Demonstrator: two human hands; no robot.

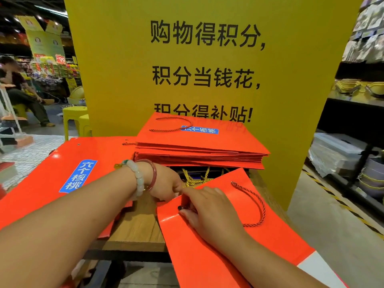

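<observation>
Red paper bag [280, 235]: lay flat across the front right corner of the wooden table [135, 229], with its near end hanging past the table edge.
Long axis: ran on a slant from the far left, at the hands, to the near right; the end with the rope handle [257, 204] pointed away toward the stack, and the other end pointed toward the person.
Right hand [209, 213]: rested palm-down on the bag, its fingers bent round the far left edge and gripping it, the thumb pressed on the glossy face.
Left hand [168, 183]: met the same corner from the left, its fingers curled down and seemingly pinching the bag's edge.
Left wrist: wore a pale bead bracelet [138, 177] and a red bangle [153, 175].
Rope handle: lay in a loose loop on the bag's upper face, just right of the right hand.
Gold cords [195, 177]: showed in the gap just beyond the hands, under the stack.
Stack of red bags [199, 146]: stood behind the hands, flat and piled, the top one bearing a blue label.
Second flat bag [52, 173]: lay on the table's left side under the left forearm, its blue label lengthwise.
Yellow sign board [124, 80]: rose upright behind the stack, printed with black characters.
Yellow stools [74, 119]: stood on the floor to the left of the board.
</observation>
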